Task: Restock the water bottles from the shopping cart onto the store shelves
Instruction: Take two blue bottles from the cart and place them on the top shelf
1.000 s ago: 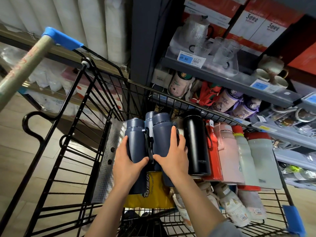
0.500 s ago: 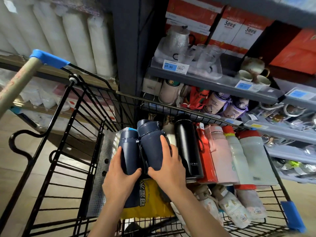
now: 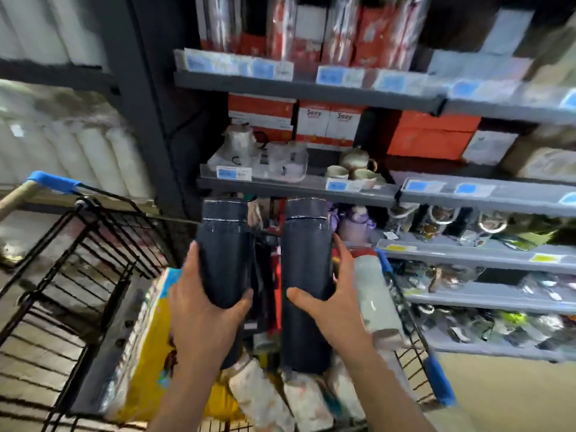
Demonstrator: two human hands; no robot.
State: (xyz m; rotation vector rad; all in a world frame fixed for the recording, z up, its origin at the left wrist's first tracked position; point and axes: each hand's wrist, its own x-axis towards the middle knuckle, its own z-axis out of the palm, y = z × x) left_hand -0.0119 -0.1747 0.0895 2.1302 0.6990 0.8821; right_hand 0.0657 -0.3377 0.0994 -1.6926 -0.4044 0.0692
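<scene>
We see two tall dark navy cylindrical metal water bottles held upright above the black wire shopping cart [image 3: 71, 275], one in each hand. The left hand [image 3: 202, 310] wraps its fingers and thumb round the lower body of the left navy bottle [image 3: 223, 251]; the right hand [image 3: 330, 300] clasps the right navy bottle [image 3: 307, 275] at mid-height, thumb in front and fingers behind. We judge that each grip sits low so that the capped tops lead toward the grey metal store shelves [image 3: 311, 191], and that the bottles are held apart so that each can be set down on its own. Both bottles are clear of the cart's load, between basket and shelving, not yet on any shelf. Below them lie a yellow printed package [image 3: 152, 344] and several pale patterned bottles [image 3: 261, 397], with a pale frosted bottle [image 3: 374, 294] just beside the right wrist. The shelf directly ahead carries glass jugs and ceramic cups [image 3: 349, 169]; motion blur hides which free slot is intended.
</scene>
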